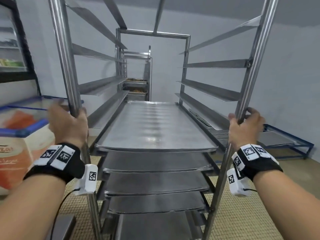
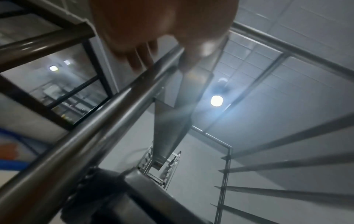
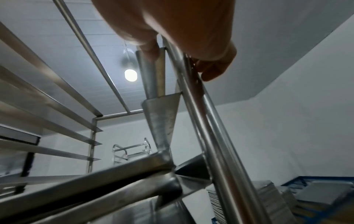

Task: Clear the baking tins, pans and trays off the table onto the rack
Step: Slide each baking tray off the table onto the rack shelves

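A tall steel tray rack [image 1: 65, 58] stands right in front of me. Its lower runners carry several flat metal trays, the top one [image 1: 152, 129] bare and shiny with more trays [image 1: 155, 161] stacked on the levels below. The upper runners hold nothing. My left hand [image 1: 69, 125] grips the front left upright, blurred. My right hand [image 1: 245, 125] grips the front right upright [image 1: 254, 66]. In the left wrist view the left hand [image 2: 162, 30] sits on the upright [image 2: 95, 128], thumb on the far side. In the right wrist view the right hand [image 3: 182, 30] curls round the upright [image 3: 201, 113].
A chest freezer with a blue-edged glass lid [image 1: 20, 129] sits close on the left. A second rack [image 1: 138, 80] with filled trays stands at the back wall. A pile of trays [image 1: 216, 129] and a low blue frame [image 1: 287, 141] lie to the right on the tiled floor.
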### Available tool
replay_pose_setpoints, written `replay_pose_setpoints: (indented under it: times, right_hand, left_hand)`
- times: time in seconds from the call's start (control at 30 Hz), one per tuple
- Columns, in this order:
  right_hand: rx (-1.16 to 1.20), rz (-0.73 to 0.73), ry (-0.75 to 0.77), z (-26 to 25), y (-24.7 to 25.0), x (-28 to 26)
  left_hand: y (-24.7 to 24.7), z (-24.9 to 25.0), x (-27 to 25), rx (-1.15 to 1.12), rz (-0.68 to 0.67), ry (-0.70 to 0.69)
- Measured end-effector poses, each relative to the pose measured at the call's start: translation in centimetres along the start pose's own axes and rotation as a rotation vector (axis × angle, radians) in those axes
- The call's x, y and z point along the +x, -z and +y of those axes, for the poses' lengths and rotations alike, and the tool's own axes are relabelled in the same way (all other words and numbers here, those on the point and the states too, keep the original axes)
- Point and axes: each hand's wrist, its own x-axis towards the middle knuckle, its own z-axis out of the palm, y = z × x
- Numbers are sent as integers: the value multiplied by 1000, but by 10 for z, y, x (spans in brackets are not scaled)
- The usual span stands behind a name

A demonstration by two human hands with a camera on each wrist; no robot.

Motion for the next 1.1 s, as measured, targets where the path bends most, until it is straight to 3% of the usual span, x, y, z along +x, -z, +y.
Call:
replay_pose_setpoints:
  times: [0.07, 0.23, 0.53, 1.1]
  right_hand:
    - [-24, -8, -3, -1, -2, 8]
    - [-37, -37, 28, 11, -18, 23]
    - [7, 123, 32, 23, -46, 27]
    - [-53, 206, 31, 42, -141, 71]
  left_hand:
    - [-10, 0, 5, -40, -98, 28]
    - [-24, 3, 5, -68, 7, 28]
    - [-44, 3, 11, -43, 119, 47]
    - [-155, -17, 66, -52, 67, 69]
